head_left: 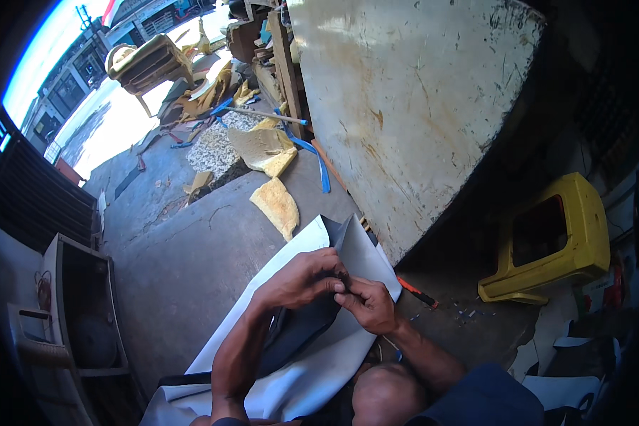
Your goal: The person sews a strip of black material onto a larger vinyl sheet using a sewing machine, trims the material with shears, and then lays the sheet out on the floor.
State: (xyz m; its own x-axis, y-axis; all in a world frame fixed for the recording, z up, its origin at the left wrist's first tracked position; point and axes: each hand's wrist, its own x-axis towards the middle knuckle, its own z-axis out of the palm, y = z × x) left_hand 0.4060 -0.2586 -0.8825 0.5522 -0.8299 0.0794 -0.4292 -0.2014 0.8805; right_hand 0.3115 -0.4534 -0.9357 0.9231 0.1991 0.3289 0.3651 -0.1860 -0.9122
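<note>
A large pliable sheet (334, 376), pale on one face and dark on the other, lies across my lap and reaches forward over the floor. My left hand (305, 277) is closed over its dark fold, fingers curled down and thumb pointing right. My right hand (369, 304) is closed in a pinch against the left fingertips, at the same fold. The two hands touch; exactly what lies between the fingertips is hidden. Just right of the sheet, an orange-and-black cutter knife (417, 292) rests on the floor.
A big scuffed pale panel (405, 106) stands ahead. To the right lies a yellow plastic stool (589, 234) on its side. Foam scraps (275, 207), blue strips (324, 174) and a stick (270, 113) litter the floor. At left stands an open cabinet (85, 312); a worn chair frame (156, 67) is farther off.
</note>
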